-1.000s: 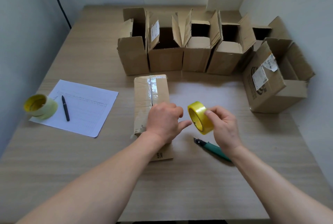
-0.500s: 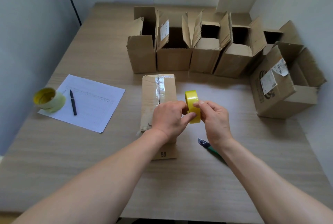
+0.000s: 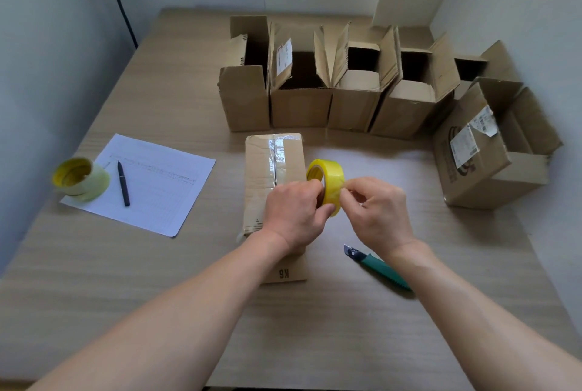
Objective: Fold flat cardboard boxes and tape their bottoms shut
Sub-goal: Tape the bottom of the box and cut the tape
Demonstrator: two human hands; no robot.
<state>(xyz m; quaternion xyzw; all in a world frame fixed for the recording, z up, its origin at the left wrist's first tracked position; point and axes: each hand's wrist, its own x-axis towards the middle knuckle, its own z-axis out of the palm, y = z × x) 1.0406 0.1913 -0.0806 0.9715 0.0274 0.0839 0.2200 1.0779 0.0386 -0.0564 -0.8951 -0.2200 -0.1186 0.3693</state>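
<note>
Yellow tape (image 3: pixel 327 186) sits upright between my hands, just above the box (image 3: pixel 274 176) lying on the surface (image 3: pixel 157 280). My left hand (image 3: pixel 294 212) grips the roll through its core, and my right hand (image 3: pixel 379 209) pinches at its outer edge. Beside my right wrist lies a knife (image 3: pixel 378 266).

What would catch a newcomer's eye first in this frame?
The yellow tape roll at centre, gripped by the left hand while the right hand picks at its edge, above a box lying on the table. Behind stands a row of open boxes.
</note>
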